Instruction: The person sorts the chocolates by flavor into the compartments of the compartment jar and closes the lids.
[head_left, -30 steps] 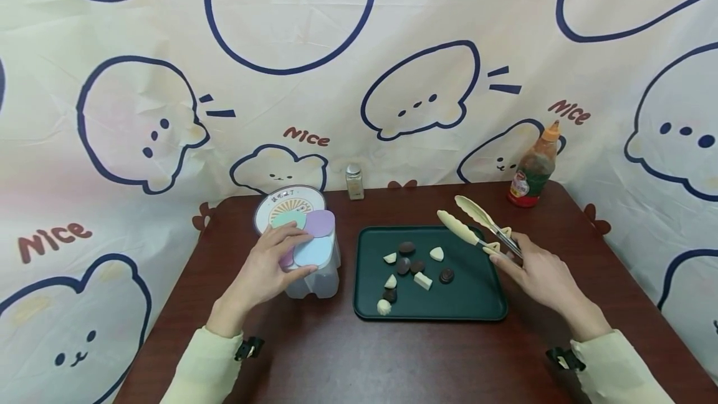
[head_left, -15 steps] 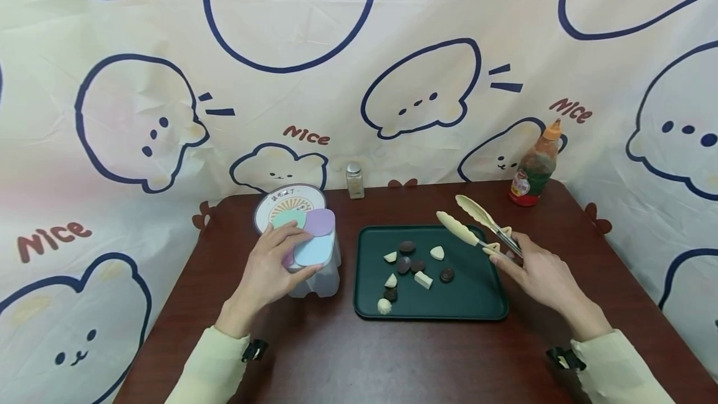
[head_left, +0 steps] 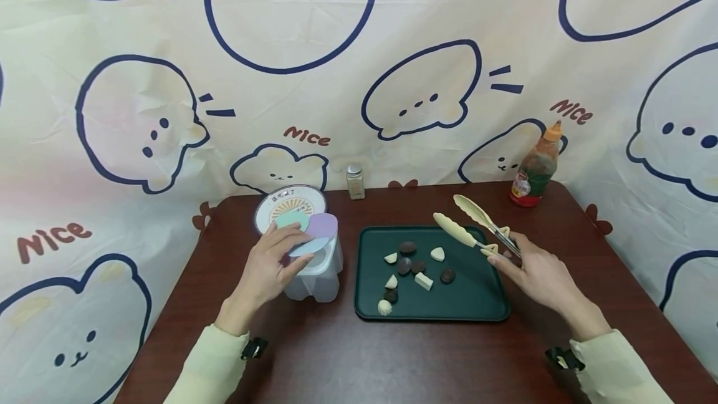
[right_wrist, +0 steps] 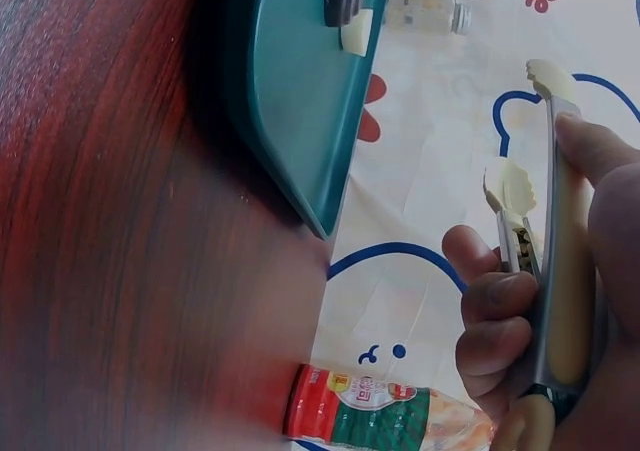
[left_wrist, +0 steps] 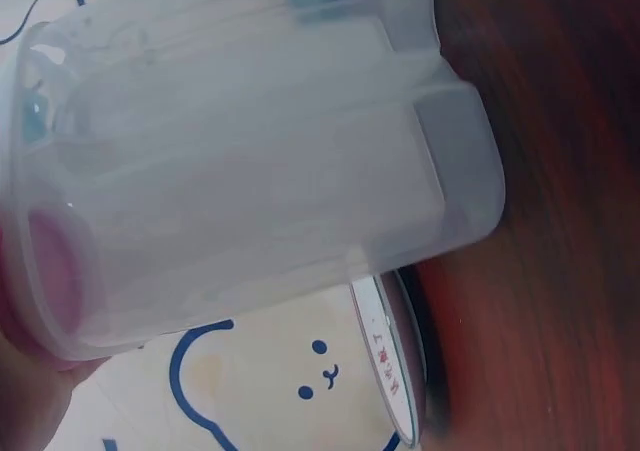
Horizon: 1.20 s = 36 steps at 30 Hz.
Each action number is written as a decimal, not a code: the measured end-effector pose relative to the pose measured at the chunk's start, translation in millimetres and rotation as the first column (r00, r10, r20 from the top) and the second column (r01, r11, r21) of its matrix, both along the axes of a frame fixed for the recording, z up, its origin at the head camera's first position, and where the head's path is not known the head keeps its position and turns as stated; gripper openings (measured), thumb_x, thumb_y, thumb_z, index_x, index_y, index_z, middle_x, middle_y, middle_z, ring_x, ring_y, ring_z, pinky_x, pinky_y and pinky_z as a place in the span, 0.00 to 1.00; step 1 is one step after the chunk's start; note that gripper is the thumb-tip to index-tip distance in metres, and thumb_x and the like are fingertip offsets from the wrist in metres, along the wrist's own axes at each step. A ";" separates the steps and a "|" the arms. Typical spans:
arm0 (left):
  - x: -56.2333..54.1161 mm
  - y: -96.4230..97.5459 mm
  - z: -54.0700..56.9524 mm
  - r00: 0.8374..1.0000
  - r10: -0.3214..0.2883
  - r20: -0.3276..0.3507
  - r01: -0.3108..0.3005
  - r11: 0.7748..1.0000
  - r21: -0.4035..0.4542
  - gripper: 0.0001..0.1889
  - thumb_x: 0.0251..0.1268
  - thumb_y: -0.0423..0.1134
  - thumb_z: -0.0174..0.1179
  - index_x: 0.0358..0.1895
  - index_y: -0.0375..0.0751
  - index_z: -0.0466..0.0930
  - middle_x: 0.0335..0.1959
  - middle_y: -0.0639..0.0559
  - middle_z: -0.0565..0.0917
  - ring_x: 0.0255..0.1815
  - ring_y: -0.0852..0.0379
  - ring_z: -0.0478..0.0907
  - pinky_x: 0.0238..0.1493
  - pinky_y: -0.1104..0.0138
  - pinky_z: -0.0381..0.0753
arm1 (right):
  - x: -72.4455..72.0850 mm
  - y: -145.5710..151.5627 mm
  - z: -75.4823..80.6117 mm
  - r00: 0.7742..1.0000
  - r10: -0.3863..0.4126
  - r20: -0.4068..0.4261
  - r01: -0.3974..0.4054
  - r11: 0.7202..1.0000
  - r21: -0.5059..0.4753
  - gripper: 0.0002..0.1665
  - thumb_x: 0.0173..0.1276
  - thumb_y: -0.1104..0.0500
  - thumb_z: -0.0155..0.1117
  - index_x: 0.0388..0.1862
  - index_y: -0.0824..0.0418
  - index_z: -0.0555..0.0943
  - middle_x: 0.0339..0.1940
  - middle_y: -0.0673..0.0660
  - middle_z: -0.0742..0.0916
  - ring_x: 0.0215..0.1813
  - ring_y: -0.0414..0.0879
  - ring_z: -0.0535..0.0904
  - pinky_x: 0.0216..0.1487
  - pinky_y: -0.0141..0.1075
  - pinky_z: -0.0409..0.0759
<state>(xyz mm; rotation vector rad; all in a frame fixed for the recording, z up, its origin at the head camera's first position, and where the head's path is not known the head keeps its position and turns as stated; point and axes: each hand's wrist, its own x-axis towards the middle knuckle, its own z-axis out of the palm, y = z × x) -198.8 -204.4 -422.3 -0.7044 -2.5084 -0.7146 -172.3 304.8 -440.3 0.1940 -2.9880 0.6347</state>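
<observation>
At the left, a translucent storage container [head_left: 320,282] stands on the table, its top made of pastel flip lids. My left hand [head_left: 259,276] is at its top, fingers over the lids and thumb at the front edge. The blue lid [head_left: 312,246] is tilted up in those fingers, while the purple lid [head_left: 323,226] and green lid [head_left: 291,221] look down. The container wall [left_wrist: 240,171] fills the left wrist view. My right hand [head_left: 546,276] grips metal tongs with cream tips [head_left: 455,229], their arms spread above the tray's right side and nothing between them.
A dark green tray [head_left: 460,307] holds several dark round pieces [head_left: 404,265] and white chunks [head_left: 423,280]. Behind stand a small glass shaker [head_left: 355,182] and a sauce bottle [head_left: 533,173]. A round printed plate [head_left: 290,198] leans at the wall behind the container.
The blue lid, flat before, has tilted up, uncovering the compartment's opening. My left hand shifted slightly at the container's top. The right hand and tongs have barely moved.
</observation>
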 end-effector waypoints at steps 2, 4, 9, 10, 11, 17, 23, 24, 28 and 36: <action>0.1 -0.1 0.4 1.000 -0.013 0.016 0.013 1.000 0.023 0.19 0.57 0.49 0.68 0.53 0.52 0.85 0.59 0.49 0.85 0.68 0.48 0.75 0.75 0.37 0.58 | 0.5 0.7 -0.1 1.000 0.000 0.003 0.000 1.000 -0.001 0.46 0.70 0.31 0.55 0.67 0.66 0.64 0.42 0.58 0.83 0.31 0.44 0.75 0.26 0.36 0.70; -0.8 0.4 0.8 0.999 -0.021 0.034 0.020 0.998 0.053 0.19 0.57 0.49 0.69 0.53 0.52 0.86 0.59 0.49 0.85 0.68 0.48 0.75 0.75 0.37 0.56 | 0.7 1.3 -0.3 1.000 0.001 0.000 -0.001 1.000 -0.004 0.45 0.70 0.31 0.56 0.67 0.66 0.65 0.42 0.58 0.83 0.31 0.45 0.75 0.26 0.36 0.70; -2.8 0.8 -0.2 0.997 -0.021 0.078 0.008 0.988 0.156 0.17 0.59 0.46 0.66 0.52 0.52 0.87 0.57 0.49 0.86 0.66 0.47 0.77 0.76 0.37 0.54 | 0.4 1.5 -1.0 1.000 0.009 0.002 -0.009 1.000 -0.010 0.45 0.70 0.31 0.56 0.67 0.66 0.65 0.43 0.58 0.84 0.32 0.45 0.76 0.28 0.37 0.71; -2.8 0.7 -0.6 0.996 -0.020 0.086 0.004 0.984 0.177 0.16 0.60 0.46 0.66 0.51 0.52 0.87 0.56 0.48 0.87 0.66 0.47 0.78 0.76 0.37 0.54 | 0.4 1.2 -0.9 1.000 0.011 0.002 -0.011 1.000 -0.010 0.45 0.69 0.31 0.56 0.67 0.66 0.65 0.44 0.59 0.85 0.32 0.45 0.77 0.29 0.38 0.72; -2.8 0.4 -1.0 0.995 -0.017 0.093 -0.001 0.980 0.198 0.15 0.61 0.45 0.65 0.51 0.51 0.88 0.55 0.48 0.87 0.65 0.47 0.78 0.76 0.37 0.54 | 0.6 1.0 -0.7 1.000 0.010 0.004 -0.010 1.000 -0.008 0.46 0.69 0.31 0.56 0.68 0.66 0.65 0.44 0.59 0.85 0.33 0.45 0.78 0.29 0.39 0.74; -4.1 -0.9 -2.7 0.994 0.005 0.110 -0.034 0.963 0.268 0.12 0.65 0.44 0.63 0.48 0.48 0.88 0.53 0.47 0.88 0.63 0.47 0.80 0.76 0.39 0.56 | 1.6 -1.4 1.1 1.000 0.023 0.014 -0.023 1.000 0.018 0.48 0.68 0.30 0.57 0.70 0.66 0.64 0.45 0.62 0.85 0.36 0.48 0.79 0.31 0.47 0.79; -6.6 -2.6 -3.6 0.995 0.021 0.094 -0.049 0.953 0.299 0.11 0.66 0.43 0.62 0.46 0.45 0.89 0.52 0.44 0.88 0.60 0.45 0.82 0.75 0.40 0.59 | 2.1 -3.1 0.1 0.997 0.073 0.003 -0.073 0.995 0.061 0.47 0.68 0.30 0.58 0.70 0.65 0.67 0.47 0.63 0.86 0.36 0.47 0.79 0.31 0.42 0.77; -6.9 -2.6 -3.3 0.996 0.023 0.092 -0.050 0.953 0.299 0.11 0.66 0.43 0.61 0.46 0.45 0.89 0.51 0.44 0.88 0.60 0.45 0.82 0.75 0.41 0.59 | 2.3 -3.6 -0.4 0.997 0.083 0.000 -0.083 0.994 0.067 0.47 0.67 0.30 0.58 0.69 0.64 0.67 0.48 0.63 0.86 0.36 0.47 0.79 0.31 0.42 0.77; -8.3 -1.8 -1.8 0.996 0.027 0.083 -0.052 0.950 0.308 0.11 0.68 0.43 0.60 0.45 0.43 0.89 0.50 0.43 0.88 0.59 0.43 0.83 0.74 0.40 0.60 | 2.9 -7.2 -2.7 0.993 0.119 0.004 -0.119 0.991 0.068 0.46 0.66 0.30 0.59 0.69 0.61 0.69 0.46 0.59 0.86 0.35 0.44 0.77 0.30 0.37 0.74; -7.0 -1.9 0.6 0.992 0.056 0.115 -0.093 0.934 0.344 0.14 0.68 0.43 0.59 0.48 0.41 0.88 0.52 0.42 0.88 0.59 0.43 0.83 0.76 0.42 0.59 | 2.8 -14.3 -9.5 0.981 0.192 0.009 -0.192 0.978 0.080 0.42 0.64 0.28 0.60 0.64 0.57 0.74 0.38 0.51 0.85 0.32 0.39 0.73 0.29 0.32 0.70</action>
